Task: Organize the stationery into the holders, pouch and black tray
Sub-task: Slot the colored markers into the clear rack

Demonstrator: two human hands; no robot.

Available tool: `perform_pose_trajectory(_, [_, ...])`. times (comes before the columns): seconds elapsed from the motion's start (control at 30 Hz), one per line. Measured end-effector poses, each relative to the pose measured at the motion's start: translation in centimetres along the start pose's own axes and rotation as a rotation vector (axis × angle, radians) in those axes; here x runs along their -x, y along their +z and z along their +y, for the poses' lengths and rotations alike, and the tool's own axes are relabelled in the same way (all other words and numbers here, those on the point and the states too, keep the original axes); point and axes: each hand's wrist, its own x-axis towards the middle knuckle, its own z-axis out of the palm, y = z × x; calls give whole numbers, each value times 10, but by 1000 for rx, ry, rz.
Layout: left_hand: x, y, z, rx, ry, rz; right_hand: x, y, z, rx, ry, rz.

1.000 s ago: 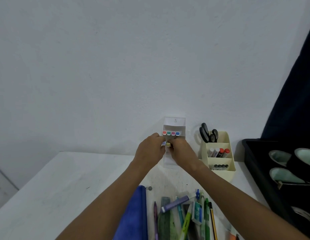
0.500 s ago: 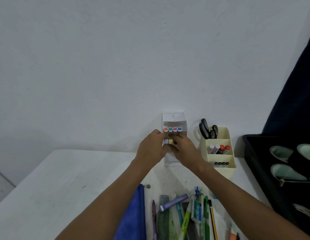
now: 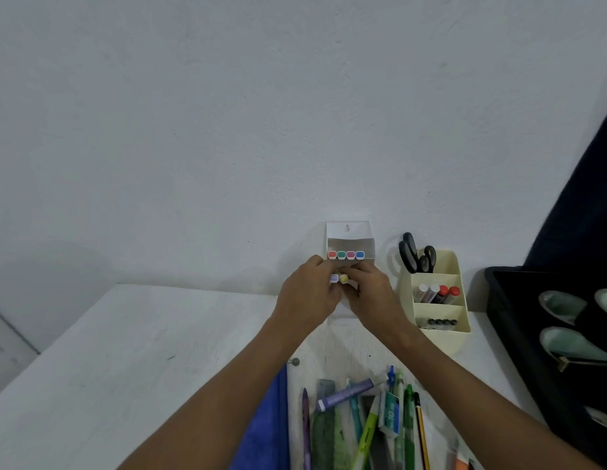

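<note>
Head cam: both hands, L [image 3: 309,293] & R [image 3: 371,295], pinch markers [image 3: 339,278] at white box [image 3: 350,237].

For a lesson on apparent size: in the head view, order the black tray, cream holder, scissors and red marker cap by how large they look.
1. black tray
2. cream holder
3. scissors
4. red marker cap

The tray is cut off and nearer, so its lead is unsure.
</note>
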Motion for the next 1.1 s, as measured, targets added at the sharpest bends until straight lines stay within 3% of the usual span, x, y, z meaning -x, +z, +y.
perform_pose_trajectory(0.53, [-5,4,-4,-18,-73,-43,-11,3,2,106,251,-200])
perform_pose_trajectory(1.1, [-12,15,-16,-78,-93,-46,-12,4,-1,47,242,-195])
